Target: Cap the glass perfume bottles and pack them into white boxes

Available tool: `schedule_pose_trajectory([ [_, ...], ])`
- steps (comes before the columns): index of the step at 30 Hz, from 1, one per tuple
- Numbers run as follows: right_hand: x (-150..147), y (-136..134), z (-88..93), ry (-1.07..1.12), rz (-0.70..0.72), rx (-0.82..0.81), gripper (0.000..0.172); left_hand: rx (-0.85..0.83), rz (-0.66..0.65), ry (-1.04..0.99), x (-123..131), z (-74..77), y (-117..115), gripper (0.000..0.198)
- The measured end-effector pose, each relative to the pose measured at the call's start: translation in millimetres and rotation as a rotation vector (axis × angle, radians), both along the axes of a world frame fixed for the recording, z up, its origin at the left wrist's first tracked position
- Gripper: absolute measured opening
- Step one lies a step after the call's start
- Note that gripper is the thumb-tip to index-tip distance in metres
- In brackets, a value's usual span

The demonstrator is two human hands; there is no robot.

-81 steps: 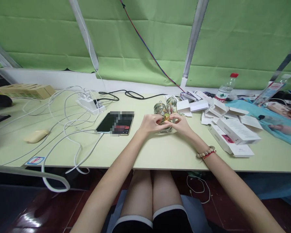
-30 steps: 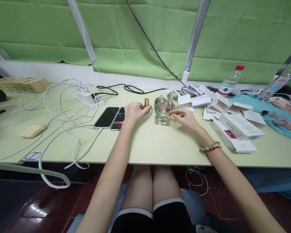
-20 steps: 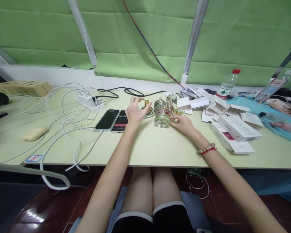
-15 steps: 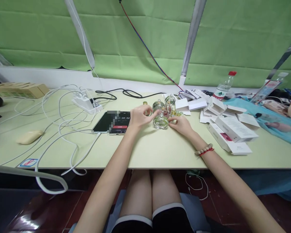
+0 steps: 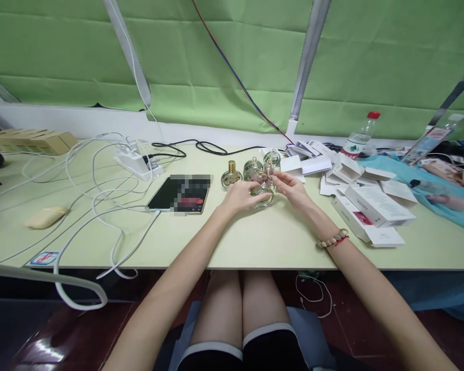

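Working at a pale desk [image 5: 251, 242], I bring both hands to a cluster of glass bottles. My left hand [image 5: 239, 197] has just moved right from the gold-capped bottle [image 5: 231, 178], which stands upright by itself just beyond that hand; I judge that the work has passed to the clear bottle [image 5: 266, 202] at the cluster's near edge. My left fingers appear to grasp it, thumb across the front, while my right hand [image 5: 294, 193] has risen beside the narrow bottle [image 5: 269, 168] on the far side; whether those bunched fingers touch that one or pinch something small, I cannot tell. The clear bottle looks upright on the desk, partly hidden by my fingers, its clear stopper [image 5: 263, 180] seemingly pointing up and its oval body's long axis running roughly left to right. White boxes [image 5: 381, 206] lie to the right.
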State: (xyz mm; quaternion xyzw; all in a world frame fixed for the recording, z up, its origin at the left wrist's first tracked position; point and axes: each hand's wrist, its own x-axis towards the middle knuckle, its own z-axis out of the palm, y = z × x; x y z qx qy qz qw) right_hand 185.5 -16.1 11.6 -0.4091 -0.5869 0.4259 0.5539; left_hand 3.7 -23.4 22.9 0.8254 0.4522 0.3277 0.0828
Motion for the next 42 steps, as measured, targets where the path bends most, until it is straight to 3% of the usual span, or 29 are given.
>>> schedule_pose_trajectory([
  [8, -2.0, -4.5, 0.9, -0.016, 0.13, 0.042, 0.042, -0.06, -0.121, -0.089, 7.2, -2.2, -1.1, 0.047],
  [23, 4.7, -2.0, 2.0, -0.131, 0.124, 0.137, 0.036, -0.1, -0.101, -0.098, 5.4, -5.3, 1.6, 0.05],
  [33, 1.3, -3.6, 2.1, -0.054, 0.119, 0.11, 0.035, -0.119, -0.119, -0.113, 5.2, -3.8, 0.4, 0.047],
  [42, 3.8, -6.8, 6.8, -0.178, 0.09, 0.159, 0.029, -0.119, -0.123, -0.111, 5.1, -2.7, -0.4, 0.043],
])
